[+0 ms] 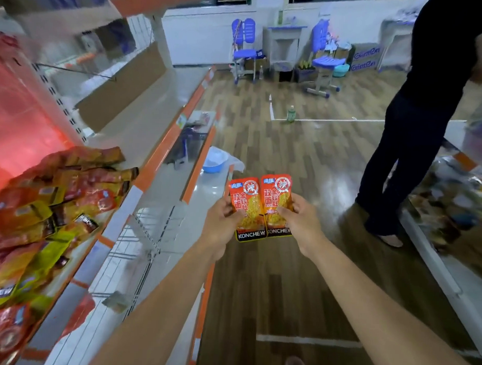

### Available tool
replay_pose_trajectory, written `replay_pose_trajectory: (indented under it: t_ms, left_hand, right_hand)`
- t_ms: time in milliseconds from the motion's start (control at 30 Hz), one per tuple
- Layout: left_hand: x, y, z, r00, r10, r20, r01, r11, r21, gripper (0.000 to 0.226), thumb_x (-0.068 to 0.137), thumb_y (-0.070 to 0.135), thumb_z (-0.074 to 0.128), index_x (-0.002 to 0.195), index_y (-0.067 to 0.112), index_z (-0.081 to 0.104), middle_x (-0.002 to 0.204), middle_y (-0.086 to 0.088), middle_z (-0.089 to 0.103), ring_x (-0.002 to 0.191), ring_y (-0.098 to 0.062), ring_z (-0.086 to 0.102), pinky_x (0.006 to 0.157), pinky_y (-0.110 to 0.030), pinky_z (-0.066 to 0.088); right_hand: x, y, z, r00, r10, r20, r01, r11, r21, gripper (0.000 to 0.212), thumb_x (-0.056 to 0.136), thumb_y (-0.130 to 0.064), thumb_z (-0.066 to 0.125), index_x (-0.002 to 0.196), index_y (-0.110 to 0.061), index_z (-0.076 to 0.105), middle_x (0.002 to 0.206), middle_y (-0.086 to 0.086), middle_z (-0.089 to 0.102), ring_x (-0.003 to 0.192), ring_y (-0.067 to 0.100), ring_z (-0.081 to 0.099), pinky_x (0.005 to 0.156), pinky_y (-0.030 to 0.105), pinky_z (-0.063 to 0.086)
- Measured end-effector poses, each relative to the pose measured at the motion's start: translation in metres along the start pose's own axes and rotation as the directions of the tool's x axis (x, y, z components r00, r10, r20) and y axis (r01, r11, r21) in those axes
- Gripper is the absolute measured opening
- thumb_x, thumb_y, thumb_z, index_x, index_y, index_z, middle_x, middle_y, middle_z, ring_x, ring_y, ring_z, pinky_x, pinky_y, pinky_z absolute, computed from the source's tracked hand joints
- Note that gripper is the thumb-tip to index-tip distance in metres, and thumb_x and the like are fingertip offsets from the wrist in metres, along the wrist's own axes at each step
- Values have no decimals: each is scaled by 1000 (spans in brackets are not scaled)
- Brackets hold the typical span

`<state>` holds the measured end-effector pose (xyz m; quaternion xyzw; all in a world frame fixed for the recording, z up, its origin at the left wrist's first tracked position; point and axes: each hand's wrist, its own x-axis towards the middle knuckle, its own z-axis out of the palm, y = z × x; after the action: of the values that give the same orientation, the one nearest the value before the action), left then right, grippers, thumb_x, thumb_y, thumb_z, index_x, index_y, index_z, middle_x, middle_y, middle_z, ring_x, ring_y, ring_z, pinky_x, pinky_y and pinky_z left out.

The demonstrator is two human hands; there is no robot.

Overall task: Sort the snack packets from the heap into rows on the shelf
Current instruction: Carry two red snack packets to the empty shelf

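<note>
Two orange KONCHEW snack packets are held side by side in front of me, over the wooden floor. My left hand (224, 220) pinches the left packet (247, 207) by its left edge. My right hand (301, 220) pinches the right packet (276, 202) by its right edge. Both packets face me upright and their inner edges touch. A heap of red, orange and yellow snack packets (42, 211) lies on the white shelf with an orange front strip (164, 141) at my left, well apart from both hands.
Lower white shelves (206, 192) jut out below the heap, with a blue plastic bowl (214, 159) on one. A person in dark clothes (410, 139) stands at the right beside another stocked shelf (452, 195). A green bottle (291, 113) stands on the floor; blue chairs are at the back.
</note>
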<state>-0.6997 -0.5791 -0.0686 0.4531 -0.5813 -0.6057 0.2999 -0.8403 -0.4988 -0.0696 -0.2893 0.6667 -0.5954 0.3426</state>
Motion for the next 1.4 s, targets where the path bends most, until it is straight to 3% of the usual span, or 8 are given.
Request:
replay_pose_trajectory:
  t_ms: [133, 500, 700, 833, 933, 1133, 1233, 1400]
  left_hand:
    - [91, 9, 7, 1000, -13, -19, 13, 1000, 22, 32, 92, 26, 62, 122, 26, 53, 119, 4, 63, 111, -17, 61, 99, -46, 49]
    - [339, 80, 31, 993, 57, -108, -61, 998, -34, 30, 89, 5, 64, 114, 19, 55, 108, -1, 65, 101, -17, 64, 90, -39, 54]
    - [464, 99, 21, 988, 60, -145, -65, 998, -26, 41, 84, -2, 66, 118, 18, 54, 113, -3, 65, 103, -18, 63, 84, -32, 54]
    - [558, 113, 7, 980, 91, -178, -99, 994, -37, 42, 83, -3, 68, 110, 25, 53, 101, 7, 66, 92, -7, 64, 65, -16, 51]
    - [626, 129, -7, 976, 91, -199, -99, 995, -29, 43, 81, -7, 66, 110, 22, 53, 100, 2, 66, 93, -15, 65, 73, -26, 53]
    - [732, 160, -26, 965, 135, -226, -126, 991, 54, 38, 79, -4, 68, 100, 25, 57, 95, 5, 69, 87, -14, 66, 73, -30, 54]
    - [781, 167, -33, 961, 141, -238, -128, 989, 71, 36, 80, 2, 70, 108, 21, 58, 105, -6, 69, 88, -19, 66, 66, -28, 51]
    - [861, 180, -37, 933, 162, -321, -144, 986, 79, 37, 79, 0, 72, 108, 18, 58, 103, -7, 68, 87, -16, 65, 77, -31, 54]
  right_hand:
    - [92, -4, 9, 1000, 9, 5, -9, 1000, 21, 21, 93, -12, 59, 94, -32, 58, 91, -16, 67, 88, 4, 65, 73, 24, 53]
    - [364, -48, 34, 990, -28, 139, 22, 999, 43, 27, 89, 5, 54, 108, -10, 65, 107, 12, 70, 97, 26, 66, 91, 44, 52]
    - [493, -69, 67, 979, -53, 196, 55, 999, -3, 23, 90, 1, 55, 100, -17, 65, 106, 11, 70, 101, 31, 65, 94, 51, 49]
    - [580, -81, 99, 968, -91, 233, 84, 996, 41, 30, 89, 3, 53, 85, -23, 67, 85, -6, 74, 84, 15, 70, 79, 34, 56]
    - [641, -95, 124, 961, -83, 265, 65, 995, 74, 36, 88, 10, 49, 83, -20, 67, 75, -11, 73, 70, 4, 69, 60, 18, 53]
    - [752, -109, 163, 970, -57, 237, 45, 998, 53, 28, 90, 4, 51, 103, -16, 67, 102, 8, 71, 97, 29, 67, 89, 47, 53]
    - [805, -113, 178, 971, -39, 237, 31, 999, 39, 31, 90, 3, 50, 105, -20, 65, 103, 7, 71, 96, 26, 67, 87, 43, 54]
    - [895, -123, 204, 942, -43, 334, 31, 999, 40, 38, 88, 10, 46, 90, -25, 62, 92, 0, 70, 84, 16, 67, 72, 29, 54]
